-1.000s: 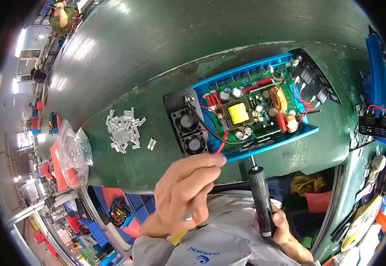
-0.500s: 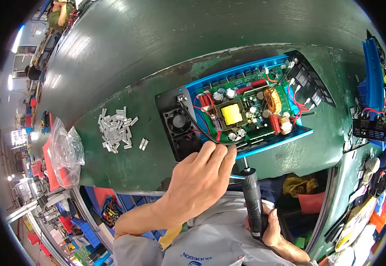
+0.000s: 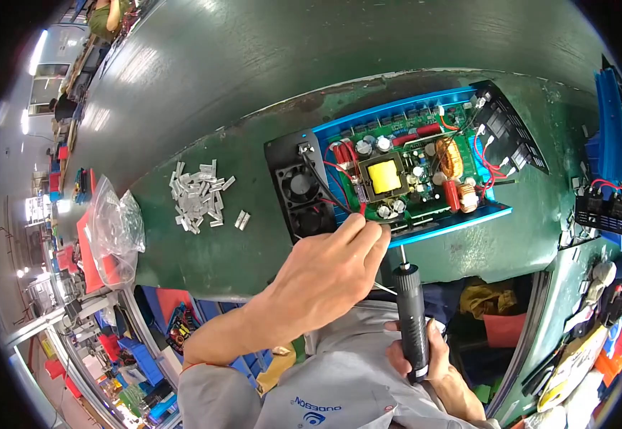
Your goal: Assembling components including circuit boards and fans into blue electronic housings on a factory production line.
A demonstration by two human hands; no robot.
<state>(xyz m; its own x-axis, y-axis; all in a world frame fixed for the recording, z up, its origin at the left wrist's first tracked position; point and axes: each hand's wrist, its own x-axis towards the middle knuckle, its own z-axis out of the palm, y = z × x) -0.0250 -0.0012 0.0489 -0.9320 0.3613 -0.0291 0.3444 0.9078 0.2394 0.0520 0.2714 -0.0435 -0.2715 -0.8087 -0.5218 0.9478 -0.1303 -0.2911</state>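
An open blue metal housing (image 3: 439, 232) lies on the green bench, with a green circuit board (image 3: 419, 182) full of parts inside. Its left end has a black panel with fans (image 3: 300, 186); a second black slotted panel (image 3: 514, 129) leans out at the right end. My left hand (image 3: 329, 264) rests at the near left edge, fingers curled and pressed together by the fan panel; what they pinch is hidden. My right hand (image 3: 436, 354) grips a black electric screwdriver (image 3: 412, 307), held upright, its bit at the housing's near wall. Whether the bit touches a screw is hidden.
Left of the housing lies a pile of small silver metal pieces (image 3: 200, 194), with a few apart (image 3: 242, 219). A clear plastic bag (image 3: 116, 229) sits farther left. Another blue unit (image 3: 611, 136) stands at the far right. A person (image 3: 103, 20) is at the far upper left.
The whole view has shifted slightly, so the bench things sit a little farther right. My left hand stays at the housing edge and the right still holds the screwdriver there.
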